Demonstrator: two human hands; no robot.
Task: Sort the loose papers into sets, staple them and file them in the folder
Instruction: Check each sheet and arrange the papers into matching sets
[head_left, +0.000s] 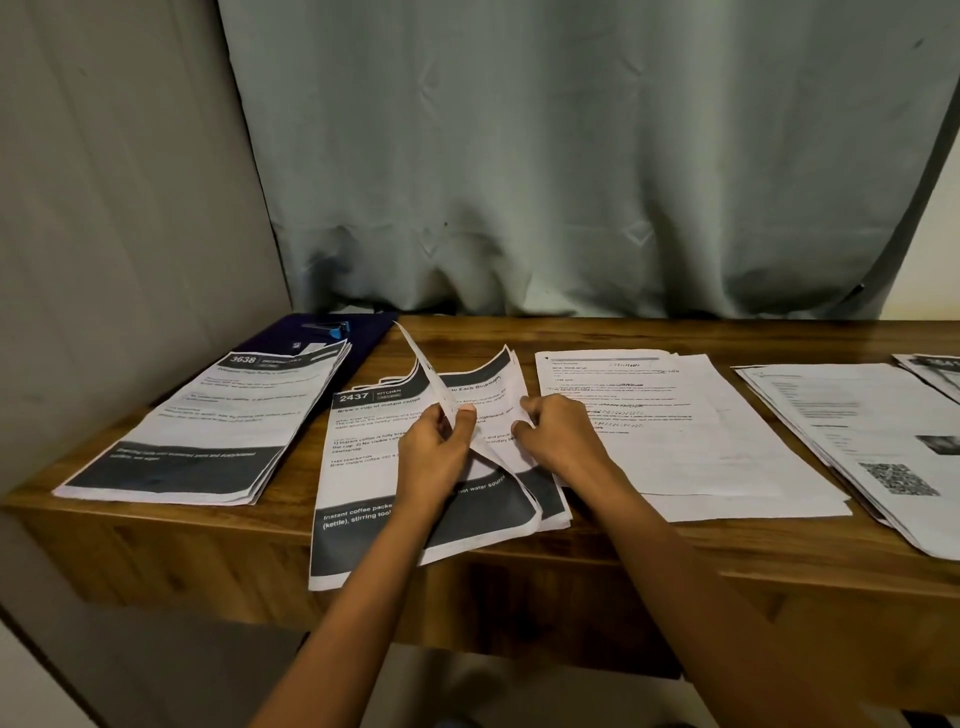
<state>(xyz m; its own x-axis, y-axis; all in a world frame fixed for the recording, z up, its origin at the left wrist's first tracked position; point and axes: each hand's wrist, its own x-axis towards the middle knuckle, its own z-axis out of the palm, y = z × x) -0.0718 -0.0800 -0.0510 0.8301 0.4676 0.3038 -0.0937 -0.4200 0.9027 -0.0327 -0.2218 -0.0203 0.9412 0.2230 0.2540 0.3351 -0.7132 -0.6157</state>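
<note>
Left hand (434, 452): your thumb and curled fingers pinch one thin sheet (426, 371). It stands up on its edge and bends in a curve, with its far corner pointing up and back.
Right hand (561, 441): your fingers are curled and grip the right edge of the upper pages of the middle pile (363, 467). The paper is wrinkled at your fingertips.
Middle pile: white printed pages with dark bands at top and bottom, number 2437 on the header. It lies at the front centre of the table (623, 332), and its near end hangs over the edge. The pages are fanned and curled, not squared.
Left pile (218, 426): same kind of pages, header 3638, quite neat, lying at an angle. Its far end rests on the folder (363, 332).
Folder: dark blue, flat, at the back left corner.
Stapler (324, 327): small, blue and black, on top of the folder.
Text pile (701, 441): plain white pages with small print, just right of your right hand.
QR pile (841, 431): white pages with a square code, further right, loosely spread.
Table: brown wood with visible grain.
Behind: a grey-green cloth curtain (571, 156) with soft folds.
</note>
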